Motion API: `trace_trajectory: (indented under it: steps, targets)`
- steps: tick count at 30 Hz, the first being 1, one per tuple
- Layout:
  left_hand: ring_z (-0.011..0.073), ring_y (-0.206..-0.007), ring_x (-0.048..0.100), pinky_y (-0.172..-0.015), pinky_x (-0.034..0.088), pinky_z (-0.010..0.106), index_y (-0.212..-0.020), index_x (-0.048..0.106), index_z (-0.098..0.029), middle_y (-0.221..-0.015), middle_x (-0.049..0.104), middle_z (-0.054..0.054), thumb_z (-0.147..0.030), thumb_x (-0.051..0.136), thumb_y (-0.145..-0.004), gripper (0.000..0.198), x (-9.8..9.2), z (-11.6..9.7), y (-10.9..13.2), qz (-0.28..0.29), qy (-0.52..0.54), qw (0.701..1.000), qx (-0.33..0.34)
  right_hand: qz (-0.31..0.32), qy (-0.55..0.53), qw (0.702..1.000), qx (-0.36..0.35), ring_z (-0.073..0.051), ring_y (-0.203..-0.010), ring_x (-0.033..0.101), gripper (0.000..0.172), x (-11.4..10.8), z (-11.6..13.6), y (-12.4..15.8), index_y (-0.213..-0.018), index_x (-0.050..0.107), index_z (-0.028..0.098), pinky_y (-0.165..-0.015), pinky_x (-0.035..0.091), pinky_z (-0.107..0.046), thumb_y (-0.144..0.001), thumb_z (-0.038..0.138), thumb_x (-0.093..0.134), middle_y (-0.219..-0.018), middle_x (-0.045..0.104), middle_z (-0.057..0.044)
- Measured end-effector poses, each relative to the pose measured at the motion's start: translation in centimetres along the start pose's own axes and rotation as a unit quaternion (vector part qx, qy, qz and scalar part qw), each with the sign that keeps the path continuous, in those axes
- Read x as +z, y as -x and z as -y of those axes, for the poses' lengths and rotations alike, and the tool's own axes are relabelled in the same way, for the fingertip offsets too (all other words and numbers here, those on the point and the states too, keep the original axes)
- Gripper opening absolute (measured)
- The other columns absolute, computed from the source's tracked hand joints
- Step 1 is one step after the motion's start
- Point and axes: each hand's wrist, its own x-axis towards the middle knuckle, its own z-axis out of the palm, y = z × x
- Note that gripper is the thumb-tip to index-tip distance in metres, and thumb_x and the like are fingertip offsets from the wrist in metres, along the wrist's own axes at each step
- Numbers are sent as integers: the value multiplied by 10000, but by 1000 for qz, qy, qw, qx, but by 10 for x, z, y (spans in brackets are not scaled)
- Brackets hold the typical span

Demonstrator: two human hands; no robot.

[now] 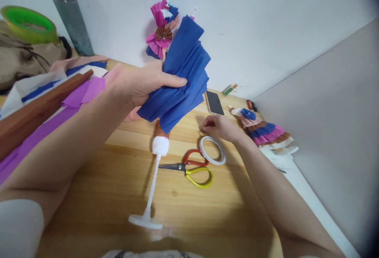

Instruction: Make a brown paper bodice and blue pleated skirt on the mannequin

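My left hand [142,82] is closed around a bundle of pleated blue crepe paper [180,72], held up above the wooden table [118,195]. Under the paper a white stand [152,183] with a thin stem and round base leans toward me; its top is hidden in the paper. My right hand [219,127] rests on the table with fingers pinched together at the edge of a white tape roll [212,150]. What the fingers pinch is too small to make out. Red and yellow scissors [192,168] lie just in front of the tape.
A phone [214,102] lies near the wall. A finished paper doll dress [265,131] lies at the right; another pink and blue paper figure [162,33] stands against the wall. Purple, pink and white paper sheets [44,128], a wooden bar [38,110] and a green ring [28,23] sit at left.
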Motion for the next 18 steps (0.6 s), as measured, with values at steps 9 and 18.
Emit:
trace_trajectory:
  steps: [9, 18]
  targets:
    - [342, -1189, 636, -1053, 509, 482, -1208, 636, -140, -971, 762, 52, -121, 701, -726, 486, 0, -2, 4, 6, 15, 1000, -8, 24, 102, 994, 24, -163, -588, 586, 166, 4, 18, 4, -683, 648, 198, -568, 383, -267, -816, 248, 563, -691, 707, -57]
    - [320, -1154, 667, -1007, 544, 438, -1231, 627, -147, -940, 761, 40, -138, 691, -724, 511, -1, -2, 2, 4, 14, 1000, 4, -60, -14, 997, 37, -147, -709, 632, 197, 6, 7, 0, -926, 672, 190, -631, 457, -228, -797, 210, 525, -870, 741, -54]
